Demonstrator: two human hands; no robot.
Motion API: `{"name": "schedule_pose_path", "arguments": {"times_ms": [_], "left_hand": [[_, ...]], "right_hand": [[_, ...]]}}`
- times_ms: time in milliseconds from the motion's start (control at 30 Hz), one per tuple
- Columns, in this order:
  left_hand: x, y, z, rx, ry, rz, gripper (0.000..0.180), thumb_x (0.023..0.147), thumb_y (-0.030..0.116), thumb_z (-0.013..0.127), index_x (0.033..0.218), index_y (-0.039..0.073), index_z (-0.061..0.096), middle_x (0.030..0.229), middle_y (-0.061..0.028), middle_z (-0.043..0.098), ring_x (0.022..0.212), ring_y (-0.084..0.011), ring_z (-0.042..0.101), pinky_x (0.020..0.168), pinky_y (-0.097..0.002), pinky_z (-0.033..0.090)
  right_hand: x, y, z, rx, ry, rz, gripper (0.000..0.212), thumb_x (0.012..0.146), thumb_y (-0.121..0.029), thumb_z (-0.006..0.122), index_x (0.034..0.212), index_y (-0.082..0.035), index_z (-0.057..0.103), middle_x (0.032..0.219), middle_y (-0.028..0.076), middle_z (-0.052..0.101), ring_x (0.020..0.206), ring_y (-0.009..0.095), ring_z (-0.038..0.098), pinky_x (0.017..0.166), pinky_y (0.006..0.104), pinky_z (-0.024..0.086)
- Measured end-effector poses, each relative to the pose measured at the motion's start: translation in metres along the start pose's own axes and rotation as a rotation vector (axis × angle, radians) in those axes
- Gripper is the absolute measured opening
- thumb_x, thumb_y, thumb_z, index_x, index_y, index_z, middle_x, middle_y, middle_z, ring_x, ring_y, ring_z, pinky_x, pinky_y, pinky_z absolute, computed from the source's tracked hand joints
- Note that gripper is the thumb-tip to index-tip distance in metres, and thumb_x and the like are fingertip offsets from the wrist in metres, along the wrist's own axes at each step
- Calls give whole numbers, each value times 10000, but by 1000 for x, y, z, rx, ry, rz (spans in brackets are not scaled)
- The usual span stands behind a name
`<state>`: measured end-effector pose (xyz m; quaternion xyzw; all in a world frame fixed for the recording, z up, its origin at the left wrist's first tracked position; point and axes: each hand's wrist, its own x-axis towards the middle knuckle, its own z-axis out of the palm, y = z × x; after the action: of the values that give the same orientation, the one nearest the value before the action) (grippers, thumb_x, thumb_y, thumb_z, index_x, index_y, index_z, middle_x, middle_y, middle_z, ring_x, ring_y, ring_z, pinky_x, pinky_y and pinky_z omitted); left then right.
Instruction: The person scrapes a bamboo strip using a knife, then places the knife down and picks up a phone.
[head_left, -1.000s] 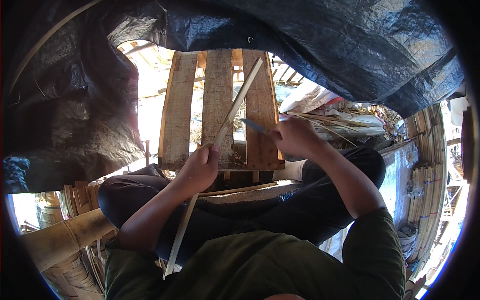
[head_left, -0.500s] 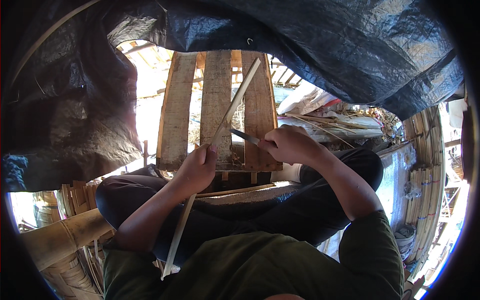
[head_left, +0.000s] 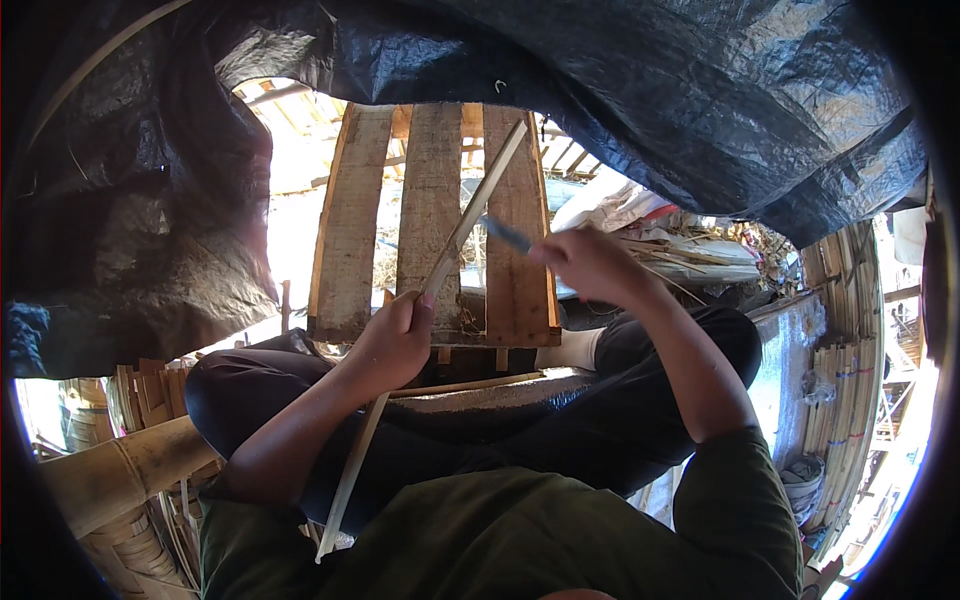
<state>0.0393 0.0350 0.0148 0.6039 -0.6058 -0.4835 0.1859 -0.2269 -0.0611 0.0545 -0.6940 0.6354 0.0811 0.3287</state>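
Observation:
My left hand (head_left: 397,343) is closed around the middle of a long pale bamboo strip (head_left: 484,193). The strip slants from beside my left thigh up and away to the right, its far end over a slatted wooden board. In my right hand (head_left: 598,266) I grip a knife (head_left: 507,234) by its handle, which my fingers hide. The blade is smeared by motion and points left, its tip close to the strip; whether they touch I cannot tell.
The slatted wooden board (head_left: 430,215) stands in front of my crossed legs. A dark tarpaulin (head_left: 640,90) hangs across the far side. Thick bamboo pole (head_left: 145,462) lies at left. Bundled bamboo strips (head_left: 835,435) stand at right; loose strips and sacks (head_left: 610,205) lie beyond the board.
My right hand has moved slightly away and to the right, and the knife has travelled up along the strip. My left hand keeps its hold, and the strip has barely shifted.

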Motion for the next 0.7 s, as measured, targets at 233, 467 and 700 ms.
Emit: {"name": "schedule_pose_path", "arguments": {"times_ms": [233, 467, 700], "left_hand": [[1, 5, 0, -14, 10, -10, 337, 1027, 300, 357, 872, 32, 491, 587, 4, 452, 421, -88, 449, 405, -283, 380], [-3, 18, -7, -56, 19, -81, 363, 1013, 267, 394, 850, -35, 515, 616, -183, 516, 575, -319, 533, 588, -434, 399], [2, 10, -7, -34, -29, -49, 363, 1028, 335, 342, 872, 46, 495, 593, 9, 450, 439, -81, 444, 408, -264, 389]], "right_hand": [[55, 57, -7, -408, 227, 120, 414, 963, -384, 493, 869, -43, 708, 783, 140, 696, 772, 274, 696, 681, 415, 533], [39, 13, -4, -88, 191, -82, 450, 973, -425, 453, 897, -50, 690, 772, 166, 678, 755, 305, 687, 714, 458, 523], [91, 61, -1, -354, 233, -3, 362, 954, -371, 486, 924, -79, 699, 862, 167, 693, 852, 325, 681, 757, 471, 527]]}}
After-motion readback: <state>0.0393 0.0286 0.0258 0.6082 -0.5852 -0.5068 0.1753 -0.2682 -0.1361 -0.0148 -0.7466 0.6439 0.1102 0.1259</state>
